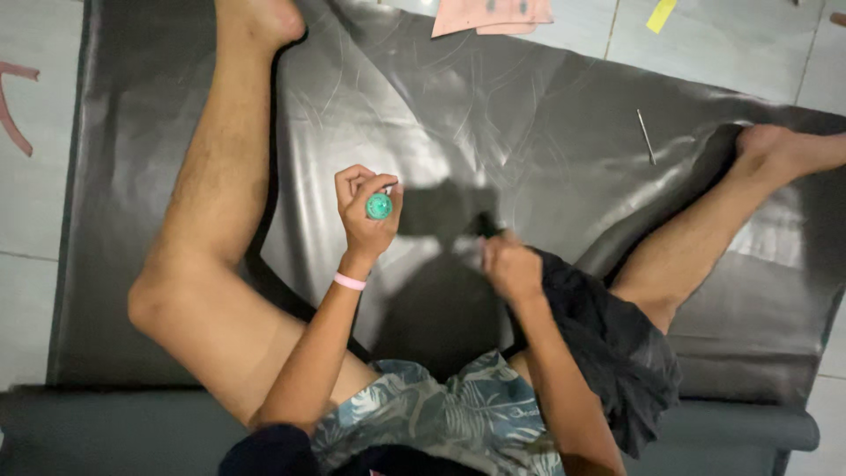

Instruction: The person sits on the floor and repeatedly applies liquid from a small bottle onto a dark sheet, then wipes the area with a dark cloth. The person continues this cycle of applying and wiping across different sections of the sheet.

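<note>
A person sits on a tiled floor (35,220) with legs spread over a wide sheet of smooth, glossy dark-grey material (493,115), faintly creased and marked with curved lines. The left hand (366,211) is curled into a closed grip around a small round teal-capped object (380,206), held upright above the sheet's middle; a pink band (349,281) circles that wrist. The right hand (511,264), just right of the teal object, is blurred; its fingers close on a dark cloth (608,344) that drapes over the right thigh, and something small and dark shows at its fingertips, though what it is cannot be told. A thin metal rod (646,136) lies on the sheet well to the right of the teal object, near the right foot. Beyond the sheet's far edge lie pink paper pieces (489,16) and a yellow strip (661,15). The sheet's near edge is rolled into a tube (749,427). Bare sheet lies open between the legs.
</note>
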